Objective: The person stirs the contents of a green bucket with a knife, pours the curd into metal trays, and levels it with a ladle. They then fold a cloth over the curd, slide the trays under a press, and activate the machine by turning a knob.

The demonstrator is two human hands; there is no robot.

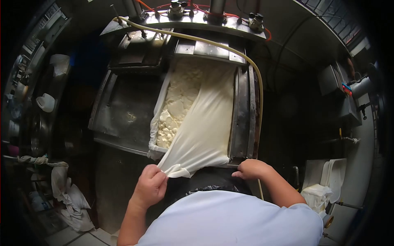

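A pale cloth [209, 123] is drawn over the right part of a long rectangular mold filled with lumpy white curd [176, 106]. The curd shows uncovered along the left side, where more cloth hangs over the mold's rim. My left hand [152, 184] is closed on the cloth's near corner and pulls it taut toward my body. At the near right corner of the mold, my right hand [253, 169] has its fingers curled by the metal edge and the cloth's end. What it grips there is hidden.
A metal press beam [193, 20] with valves and hoses crosses the far end. Left of the mold lies a dark metal table [127, 110]. A yellowish hose [259, 102] runs down the right side. Cloths [74, 201] hang at the lower left, and a white jug [46, 102] stands far left.
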